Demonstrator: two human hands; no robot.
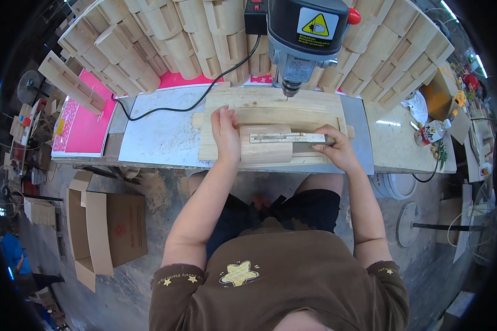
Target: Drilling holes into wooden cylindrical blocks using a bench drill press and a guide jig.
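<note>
The left forearm [201, 207] and right forearm [365, 201] reach toward the far side. The left grip [226, 135] points its fingers [224, 116] far; the right grip [337, 149] pinches leftward.

The white surface [160, 138] carries a big flat wooden board [309, 102]. A black cord [176, 108] and a bright pink sheet [91, 124] lie on it too.

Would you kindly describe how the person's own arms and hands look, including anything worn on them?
The left hand and right hand are ungloved, with no ring, watch or bracelet visible. Both arms are bare below short, loose brown sleeves. Near its hem, the left sleeve carries pale yellow stars and small lettering; the right sleeve also shows a star.
</note>
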